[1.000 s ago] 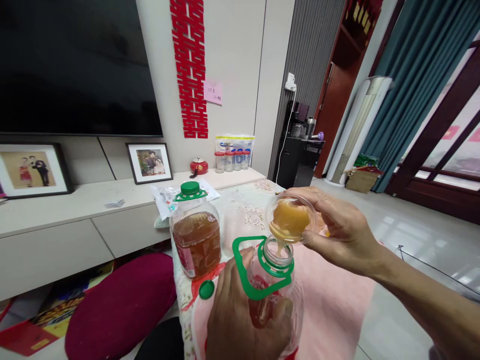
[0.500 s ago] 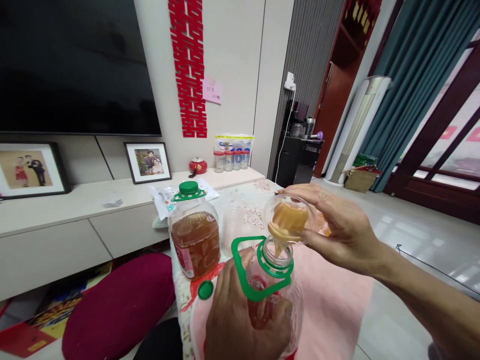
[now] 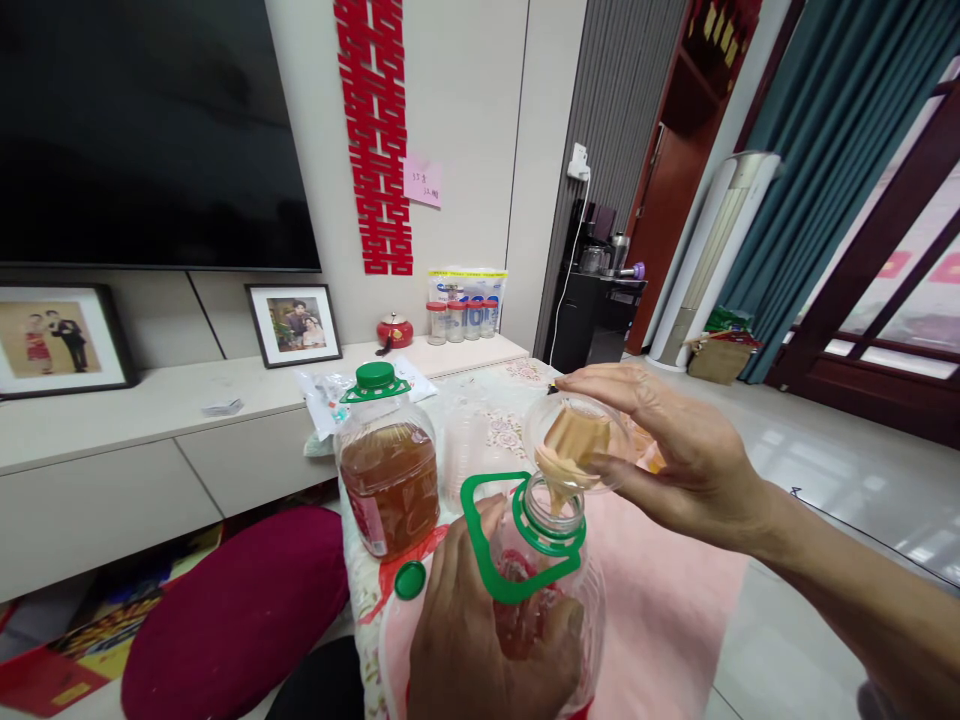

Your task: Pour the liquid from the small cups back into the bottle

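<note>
My left hand (image 3: 487, 620) is wrapped round a clear plastic jug (image 3: 592, 600) with a green handle ring (image 3: 480, 545) at its neck; its mouth is uncapped. In my right hand (image 3: 667, 450) is a clear plastic bowl (image 3: 536, 430), tipped over that mouth. Thick tan liquid runs from the bowl's lip into the jug's neck. A green cap (image 3: 410, 580) lies on the table left of my left hand. Behind it stands a second jug (image 3: 390, 480), capped in green and holding amber-brown liquid. The jug's lower part is mostly hidden by my left hand.
A pink cloth (image 3: 667, 600) covers part of the table. Stacked clear plastic containers (image 3: 465, 455) stand behind the jugs. On the low cabinet (image 3: 262, 385) are framed photos, a red pot (image 3: 395, 330) and several red-lidded jars (image 3: 456, 325). A maroon cushion (image 3: 240, 610) sits at the left.
The tan liquid keeps running from the tipped bowl, and there looks to be slightly less in it. Both hands stay almost where they were.
</note>
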